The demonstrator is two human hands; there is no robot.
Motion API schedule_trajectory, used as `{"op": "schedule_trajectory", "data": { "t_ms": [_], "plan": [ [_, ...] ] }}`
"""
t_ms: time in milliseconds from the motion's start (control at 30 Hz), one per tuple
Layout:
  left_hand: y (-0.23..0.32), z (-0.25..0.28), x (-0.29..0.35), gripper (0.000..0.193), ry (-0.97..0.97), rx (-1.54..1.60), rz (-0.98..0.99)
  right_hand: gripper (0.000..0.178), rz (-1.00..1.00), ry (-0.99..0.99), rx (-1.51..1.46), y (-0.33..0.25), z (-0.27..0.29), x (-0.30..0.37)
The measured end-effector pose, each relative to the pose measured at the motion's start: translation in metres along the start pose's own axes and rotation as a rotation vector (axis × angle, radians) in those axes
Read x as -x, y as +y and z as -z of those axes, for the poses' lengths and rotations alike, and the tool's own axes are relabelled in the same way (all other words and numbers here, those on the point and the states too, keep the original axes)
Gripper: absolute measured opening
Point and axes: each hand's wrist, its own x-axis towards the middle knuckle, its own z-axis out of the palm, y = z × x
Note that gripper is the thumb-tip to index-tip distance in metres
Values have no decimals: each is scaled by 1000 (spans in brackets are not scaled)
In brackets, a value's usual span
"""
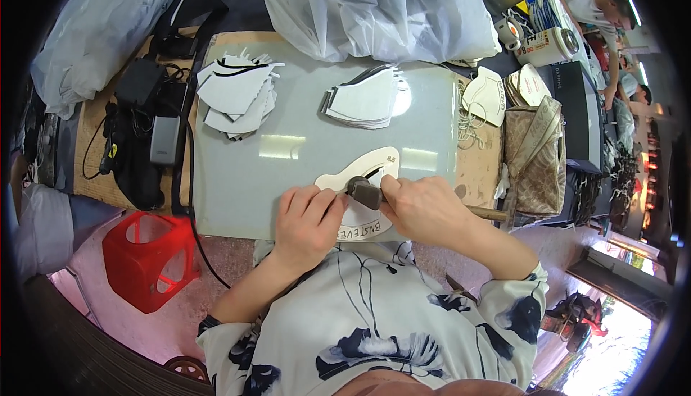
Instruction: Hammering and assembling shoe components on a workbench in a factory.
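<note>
A hammer (365, 192) with a dark blocky head and a wooden handle is in my right hand (425, 205), whose fingers wrap round it. The head hovers over or touches a cream template (358, 168) with a curved cutout and handwritten marks; which, I cannot tell. Inside the cutout shows a white piece with a black strip along it. My left hand (311, 216) has its fingers bent together and pressed on the template's left side, partly hiding it. Farther back lie a stack of white cut pieces with black edges (363, 97) and a looser pile of white pieces (237, 97).
A grey work board (302, 166) lies before me. Clear plastic bags (381, 7) bulge along its back edge. Chargers and a power bank (165, 139) lie left, above a red stool (147, 259). At right are string, more templates (484, 97) and a patterned bag (534, 155).
</note>
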Motion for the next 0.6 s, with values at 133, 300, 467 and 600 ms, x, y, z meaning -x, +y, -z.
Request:
{"op": "schedule_trajectory", "data": {
  "t_ms": [133,300,467,600],
  "plan": [
    [0,2,2,15,-13,0,-21,32,32,64,-19,3,-1,1],
    [-2,2,2,16,-10,-10,-60,32,74,56,-32,1,1,-3],
    [-2,5,3,18,-21,35,-27,31,69,13,2,4,1,-4],
    [-3,7,6,17,-22,30,-26,32,72,21,-7,3,3,-4]
  ]
}}
